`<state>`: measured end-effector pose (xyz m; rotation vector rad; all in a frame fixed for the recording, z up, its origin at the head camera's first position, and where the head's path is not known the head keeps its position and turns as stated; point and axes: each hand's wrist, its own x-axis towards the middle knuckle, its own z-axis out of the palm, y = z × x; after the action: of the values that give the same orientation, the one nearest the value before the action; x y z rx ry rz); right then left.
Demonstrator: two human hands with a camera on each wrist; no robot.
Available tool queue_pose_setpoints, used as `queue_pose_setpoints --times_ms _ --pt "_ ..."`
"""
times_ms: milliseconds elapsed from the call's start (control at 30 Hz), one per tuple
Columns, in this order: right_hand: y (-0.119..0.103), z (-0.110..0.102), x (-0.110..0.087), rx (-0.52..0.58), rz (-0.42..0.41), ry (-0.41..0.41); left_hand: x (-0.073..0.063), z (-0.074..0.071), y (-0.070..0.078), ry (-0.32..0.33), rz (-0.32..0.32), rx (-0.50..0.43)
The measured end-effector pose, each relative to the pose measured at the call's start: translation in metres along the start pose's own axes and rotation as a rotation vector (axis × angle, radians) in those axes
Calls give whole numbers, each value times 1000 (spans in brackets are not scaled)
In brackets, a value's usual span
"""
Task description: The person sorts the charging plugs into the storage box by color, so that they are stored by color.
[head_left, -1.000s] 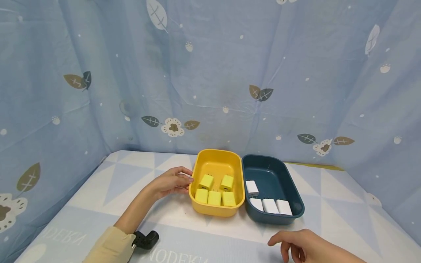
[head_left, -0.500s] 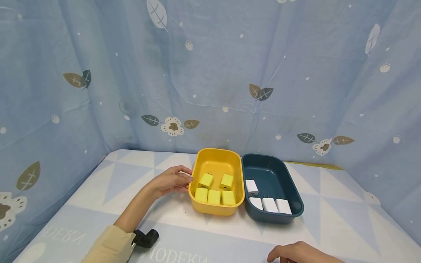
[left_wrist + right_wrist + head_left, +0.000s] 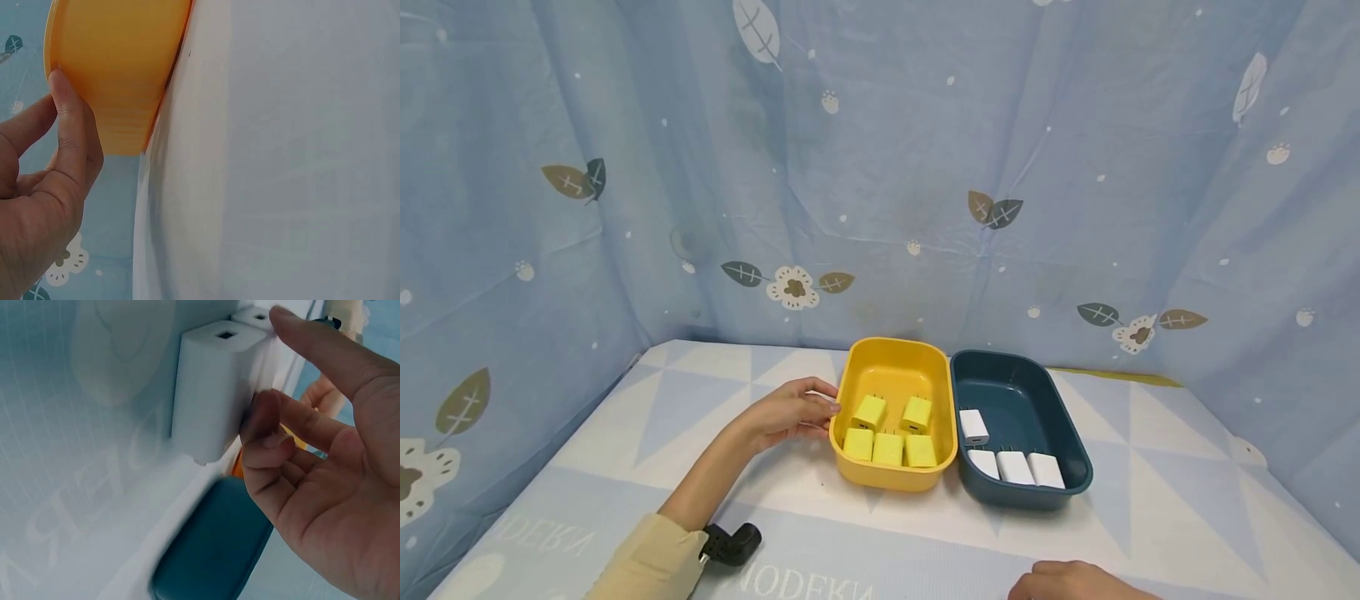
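Observation:
My left hand (image 3: 790, 412) rests its fingertips on the left side of a yellow bin (image 3: 895, 477); the left wrist view shows a fingertip (image 3: 60, 81) near the rim on the outer wall. Several yellow plug-in chargers (image 3: 888, 449) stand inside. Low in the head view, my right hand (image 3: 1071, 581) is partly cut off by the frame. In the right wrist view its fingers bend loosely beside a white plug-in charger (image 3: 212, 394) on the table, with the thumb close to a second white charger (image 3: 253, 315) behind it.
A dark blue bin (image 3: 1022, 497) stands against the yellow one's right side, holding several white chargers (image 3: 1016, 468). Behind both hangs a blue patterned curtain (image 3: 880, 167). A patterned cloth (image 3: 1180, 467) covers the table, and a black wrist camera (image 3: 730, 546) sits on my left wrist.
My right hand has moved down toward the near edge of the head view, so less of it shows. The left hand and both bins keep their places.

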<state>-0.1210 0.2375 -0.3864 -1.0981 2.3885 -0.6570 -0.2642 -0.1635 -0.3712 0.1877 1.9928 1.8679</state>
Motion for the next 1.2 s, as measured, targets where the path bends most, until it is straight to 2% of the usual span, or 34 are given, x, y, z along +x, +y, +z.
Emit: queue_pose_setpoints --times_ms 67,133,267,533,667,867,967,1067,1200 --pt "0 1 0 -5 7 9 -1 -1 0 -14 12 -5" --pt "-1 1 1 14 56 7 -1 -1 0 -19 19 -7" --pt "11 7 4 17 118 2 -1 0 -1 -10 3 -4" --pt "89 33 16 -1 167 -31 -1 1 -1 3 -8 2" --pt "103 35 22 38 194 -56 -1 1 -2 -4 -11 0" --pt "102 34 23 91 195 -64 0 2 -3 -3 -18 -5" --pt "92 28 23 108 174 -54 0 2 -2 -1 -17 -2" --pt "67 17 23 119 167 -31 0 2 -1 2 -13 -4" --pt "30 1 23 74 142 -11 0 1 -1 4 -7 -6"
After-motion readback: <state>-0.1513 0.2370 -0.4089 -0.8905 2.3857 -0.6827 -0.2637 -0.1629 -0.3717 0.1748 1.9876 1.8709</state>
